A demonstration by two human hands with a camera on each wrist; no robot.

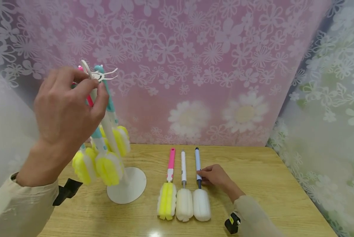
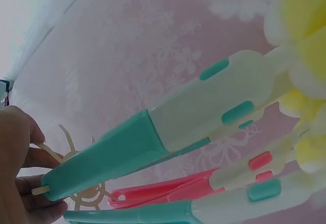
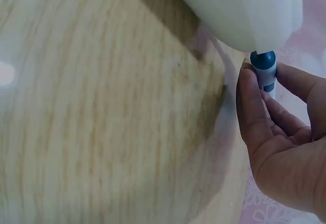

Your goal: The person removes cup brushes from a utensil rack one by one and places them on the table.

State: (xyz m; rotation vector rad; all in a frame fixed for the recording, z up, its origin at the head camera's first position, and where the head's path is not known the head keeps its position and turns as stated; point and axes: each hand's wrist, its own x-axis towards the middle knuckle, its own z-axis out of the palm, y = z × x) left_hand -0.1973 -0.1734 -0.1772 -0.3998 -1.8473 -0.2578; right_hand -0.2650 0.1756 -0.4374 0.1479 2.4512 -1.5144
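My left hand [image 1: 65, 98] pinches the top of a white rack [image 1: 100, 76] where its curved hooks spread out. In the left wrist view, fingers surround a hook beside the hung end of a teal-handled bottle brush [image 2: 112, 152]. Several bottle brushes with yellow and white sponge heads [image 1: 108, 168] hang there, in teal and pink. On the table, my right hand [image 1: 217, 177] pinches the handle of a blue bottle brush [image 1: 197, 161] with a white sponge head. Left of it lie a white-handled brush [image 1: 183, 168] with a cream head and a pink-handled brush [image 1: 171, 161] with a yellow and white head.
The rack's round white base [image 1: 132, 187] stands on the left part of the wooden table [image 1: 254, 177]. A pink flowered curtain [image 1: 194, 65] hangs behind the table, and a pale flowered one [image 1: 334, 131] runs along the right.
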